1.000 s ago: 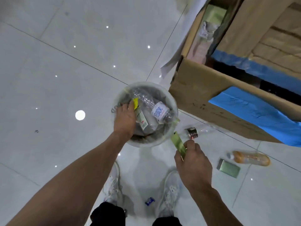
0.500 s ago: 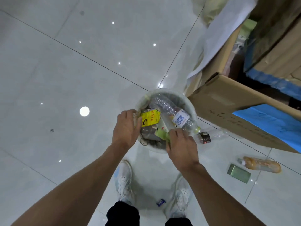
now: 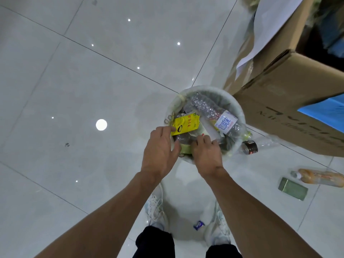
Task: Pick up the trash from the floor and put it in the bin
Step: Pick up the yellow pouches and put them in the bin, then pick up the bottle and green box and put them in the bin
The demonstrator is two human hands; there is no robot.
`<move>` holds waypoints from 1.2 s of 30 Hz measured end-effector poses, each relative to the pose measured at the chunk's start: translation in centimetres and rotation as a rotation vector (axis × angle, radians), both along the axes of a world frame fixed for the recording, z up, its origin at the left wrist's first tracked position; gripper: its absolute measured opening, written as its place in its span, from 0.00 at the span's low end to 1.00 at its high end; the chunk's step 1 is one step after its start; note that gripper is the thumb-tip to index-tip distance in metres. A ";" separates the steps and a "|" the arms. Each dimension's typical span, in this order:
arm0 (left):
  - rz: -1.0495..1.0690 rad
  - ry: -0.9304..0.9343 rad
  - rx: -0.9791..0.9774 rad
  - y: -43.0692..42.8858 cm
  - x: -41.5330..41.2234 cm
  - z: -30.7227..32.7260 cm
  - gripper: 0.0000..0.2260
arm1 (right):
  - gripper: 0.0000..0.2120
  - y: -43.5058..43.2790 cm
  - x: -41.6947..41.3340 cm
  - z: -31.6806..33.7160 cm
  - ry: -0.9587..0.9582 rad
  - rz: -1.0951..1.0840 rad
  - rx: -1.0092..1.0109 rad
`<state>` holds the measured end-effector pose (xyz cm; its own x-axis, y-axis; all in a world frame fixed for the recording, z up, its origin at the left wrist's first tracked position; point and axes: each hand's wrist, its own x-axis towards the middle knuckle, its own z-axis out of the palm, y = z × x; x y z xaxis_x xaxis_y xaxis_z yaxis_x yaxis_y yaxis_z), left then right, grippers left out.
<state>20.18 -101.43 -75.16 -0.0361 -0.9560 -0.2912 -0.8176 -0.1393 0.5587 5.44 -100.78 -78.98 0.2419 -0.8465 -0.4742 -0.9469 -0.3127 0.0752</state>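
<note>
Both hands, left (image 3: 160, 149) and right (image 3: 206, 153), press open-fingered on crinkled plastic trash in the round bin (image 3: 240, 116).

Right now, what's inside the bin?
The bin holds a yellow packet, a clear bottle with a white label and a green carton. The hands and top layer hide anything underneath.

Glossy pale tile floor (image 3: 93, 81). Thin translucent plastic liner in bin (image 3: 240, 116). Clear crinkled plastic bottle (image 3: 210, 110), paper label. Shiny yellow packet (image 3: 185, 123). Matt brown cardboard box (image 3: 290, 101).
</note>
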 end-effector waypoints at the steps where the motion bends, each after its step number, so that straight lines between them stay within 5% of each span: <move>1: -0.036 -0.015 -0.006 0.1 -0.1 0.3 0.15 | 0.15 0.1 0.0 0.3 -0.003 -0.031 0.008; 4: -0.091 -0.056 0.000 -0.1 -0.6 1.6 0.15 | 0.16 0.8 -0.6 2.8 -0.112 -0.241 0.032; 9: -0.036 -0.028 0.038 -0.1 -1.5 8.0 0.14 | 0.16 4.0 -2.7 11.4 -0.437 -0.895 0.093; 17: -0.206 -0.072 -0.020 -1.5 -7.5 21.2 0.11 | 0.09 9.9 -12.7 25.6 -0.425 -1.255 -0.214; 26: -0.450 -0.159 -0.038 4.0 -21.0 26.3 0.10 | 0.13 21.6 -29.1 31.2 -0.209 -1.473 -0.199; 36: -0.441 -0.244 0.106 9.1 -36.2 19.9 0.12 | 0.15 26.4 -43.9 24.7 -0.254 -1.518 -0.187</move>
